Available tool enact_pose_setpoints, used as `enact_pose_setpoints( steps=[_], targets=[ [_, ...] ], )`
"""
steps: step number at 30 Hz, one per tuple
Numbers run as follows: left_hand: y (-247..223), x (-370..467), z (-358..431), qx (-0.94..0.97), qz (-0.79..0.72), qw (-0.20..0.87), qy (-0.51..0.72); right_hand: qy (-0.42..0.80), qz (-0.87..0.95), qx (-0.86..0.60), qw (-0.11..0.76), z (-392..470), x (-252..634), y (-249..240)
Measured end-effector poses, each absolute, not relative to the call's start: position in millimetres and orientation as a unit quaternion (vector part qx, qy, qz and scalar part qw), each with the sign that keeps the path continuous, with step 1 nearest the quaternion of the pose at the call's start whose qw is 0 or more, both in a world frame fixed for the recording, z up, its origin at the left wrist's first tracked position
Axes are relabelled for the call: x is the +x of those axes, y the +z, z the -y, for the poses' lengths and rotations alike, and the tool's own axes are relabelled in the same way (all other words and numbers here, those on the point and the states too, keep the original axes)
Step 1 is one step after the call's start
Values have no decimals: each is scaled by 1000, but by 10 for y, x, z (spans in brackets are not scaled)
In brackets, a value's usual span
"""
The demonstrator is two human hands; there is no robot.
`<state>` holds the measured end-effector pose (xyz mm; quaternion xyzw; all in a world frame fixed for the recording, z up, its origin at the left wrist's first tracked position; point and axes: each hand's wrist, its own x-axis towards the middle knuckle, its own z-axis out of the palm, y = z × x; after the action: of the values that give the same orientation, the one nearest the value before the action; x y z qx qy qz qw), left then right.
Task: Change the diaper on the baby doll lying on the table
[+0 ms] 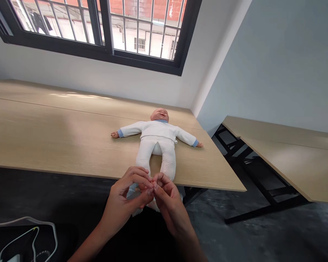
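A baby doll (160,131) lies on its back on the wooden table (71,138), arms spread wide. It wears a white top with blue collar and cuffs, and its lower body looks white too. Its lower legs reach past the table's near edge. In front of them, my left hand (128,191) and my right hand (169,196) meet fingertip to fingertip, both pinched closed. Whatever is between the fingers is too small or hidden to make out. Beneath and behind my hands, pale bluish-white fabric (133,190) shows in part, and the doll's feet are mostly covered.
A second wooden table (284,156) with black metal legs stands to the right, across a gap of dark floor (215,233). White cables (30,220) lie at the lower left. Behind the table are a wall and a barred window (106,54).
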<state>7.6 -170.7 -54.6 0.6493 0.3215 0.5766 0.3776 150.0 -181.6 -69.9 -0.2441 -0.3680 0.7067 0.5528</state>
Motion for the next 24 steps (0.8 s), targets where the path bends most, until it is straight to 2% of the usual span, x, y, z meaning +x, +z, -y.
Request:
enact_pose_setpoints(
  steps=[9, 11, 13, 15, 17, 19, 21, 24],
  targets=[
    [-574, 34, 1634, 677, -315, 364, 557, 695, 386, -267, 545, 1806, 1506, -691],
    [-539, -92, 1590, 709, -317, 391, 493, 673, 419, -296, 532, 1807, 1633, -645],
    [-523, -302, 1533, 764, -305, 445, 354, 630, 474, -335, 516, 1820, 1863, -588],
    [-576, -561, 1463, 807, -294, 481, 178, 579, 544, -379, 475, 1848, 2175, -543],
    [-727, -800, 1374, 803, -376, 454, 86, 538, 604, -434, 396, 1887, 2506, -550],
    [-961, -949, 1269, 777, -468, 418, 53, 493, 650, -500, 290, 1919, 2779, -649],
    [-1226, -963, 1167, 755, -494, 431, 26, 457, 666, -551, 207, 1925, 2931, -847],
    [-1572, -753, 1080, 746, -452, 484, 66, 425, 649, -595, 211, 1874, 2880, -1235]
  ],
)
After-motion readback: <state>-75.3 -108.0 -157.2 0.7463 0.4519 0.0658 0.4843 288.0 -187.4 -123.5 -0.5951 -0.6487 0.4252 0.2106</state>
